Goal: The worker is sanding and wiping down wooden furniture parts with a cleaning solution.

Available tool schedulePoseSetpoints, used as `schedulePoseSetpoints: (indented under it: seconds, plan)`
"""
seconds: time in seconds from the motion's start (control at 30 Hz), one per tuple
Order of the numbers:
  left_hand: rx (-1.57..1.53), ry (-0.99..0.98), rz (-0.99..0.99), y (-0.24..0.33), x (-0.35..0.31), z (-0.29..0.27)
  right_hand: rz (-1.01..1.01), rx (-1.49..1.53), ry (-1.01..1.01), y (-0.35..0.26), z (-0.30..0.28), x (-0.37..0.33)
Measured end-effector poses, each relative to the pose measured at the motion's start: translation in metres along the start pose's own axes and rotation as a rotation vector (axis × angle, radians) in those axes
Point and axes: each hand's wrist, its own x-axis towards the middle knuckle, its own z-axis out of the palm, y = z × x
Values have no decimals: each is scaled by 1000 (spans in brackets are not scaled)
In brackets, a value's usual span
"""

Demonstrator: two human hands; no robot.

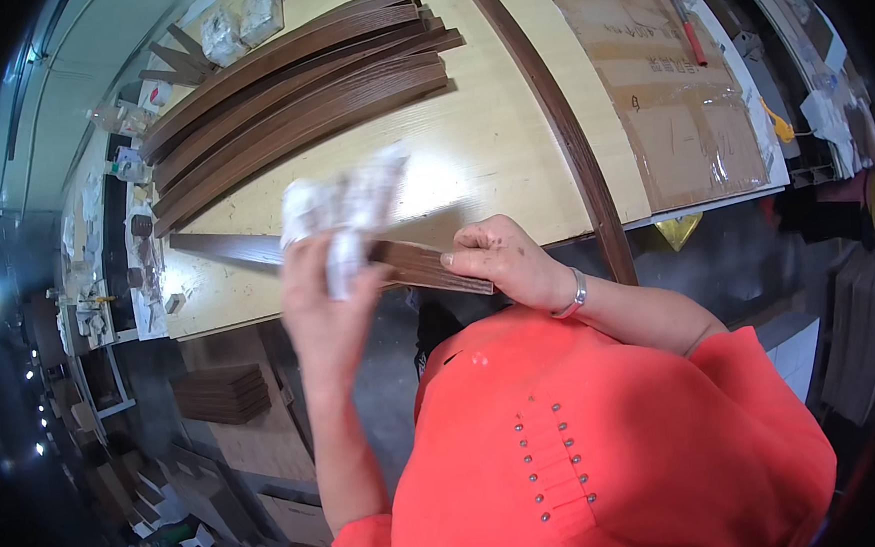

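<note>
A dark brown wood-grain strip [427,266] lies slantwise along the near edge of the table, its right end sticking out toward me. My right hand [505,261], with a metal band at the wrist, grips that end between thumb and curled fingers. Wrapped over the strip's middle, my left hand [325,275] presses a crumpled white cloth [348,201] onto it. The cloth is blurred by motion and hides part of the strip. Beyond it, several similar brown strips [297,112] lie side by side.
A long brown strip [558,116] crosses the table and overhangs its near edge. Flat cardboard [694,127] covers the right side, with a red mallet [676,3] on it. Plastic-wrapped bundles [242,27] stand at the back left. Stacked brown boards [222,395] sit below the table.
</note>
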Motion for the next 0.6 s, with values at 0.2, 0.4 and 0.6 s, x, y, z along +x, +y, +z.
schedulePoseSetpoints:
  seconds: [0.2,0.4,0.6]
  plan:
    - [-90,-181,-58,3,3,-4,-95,-192,7,-20,-2,-8]
    - [-143,-276,-54,2,2,-1,-122,-237,72,-7,0,-9]
    - [-158,-298,-94,6,-2,3,-105,-271,24,2,0,-12]
